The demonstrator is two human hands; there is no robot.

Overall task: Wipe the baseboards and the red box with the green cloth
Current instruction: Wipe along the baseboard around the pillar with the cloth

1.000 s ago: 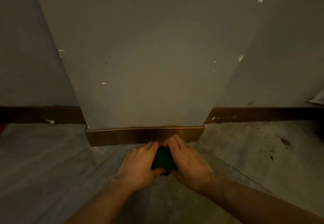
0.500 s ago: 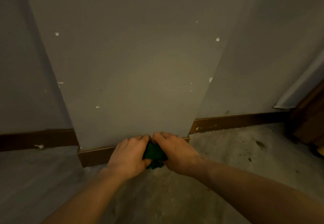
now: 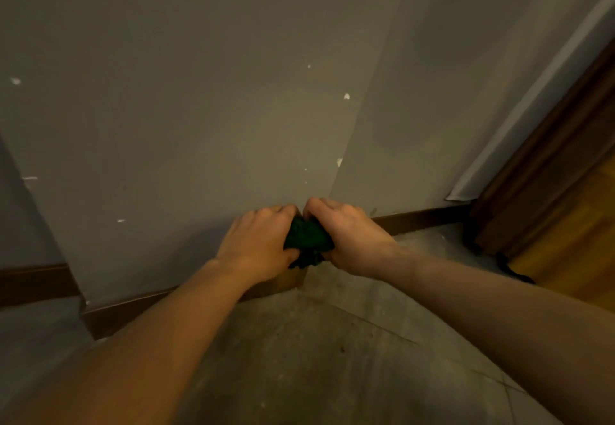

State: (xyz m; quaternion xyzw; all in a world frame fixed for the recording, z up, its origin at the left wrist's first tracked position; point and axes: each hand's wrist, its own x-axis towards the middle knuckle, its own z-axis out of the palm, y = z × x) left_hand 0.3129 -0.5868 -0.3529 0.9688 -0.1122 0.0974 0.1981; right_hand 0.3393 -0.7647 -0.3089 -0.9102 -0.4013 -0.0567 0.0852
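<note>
- Here, in the head view, both hands grip the bunched cloth (image 3: 307,236) at the pillar's right corner, just above the baseboard (image 3: 133,311).
- Left hand (image 3: 258,246) clasps its left side.
- Right hand (image 3: 346,235) clasps its right side.

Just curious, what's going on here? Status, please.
Left hand and right hand both grip cloth. Cloth pressed at baseboard corner. Red box not in view. Nothing blocking.

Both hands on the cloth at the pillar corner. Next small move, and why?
Probably slide the green cloth round the corner onto the baseboard to the right. Left hand and right hand bunch it at the corner, where that strip begins.
</note>
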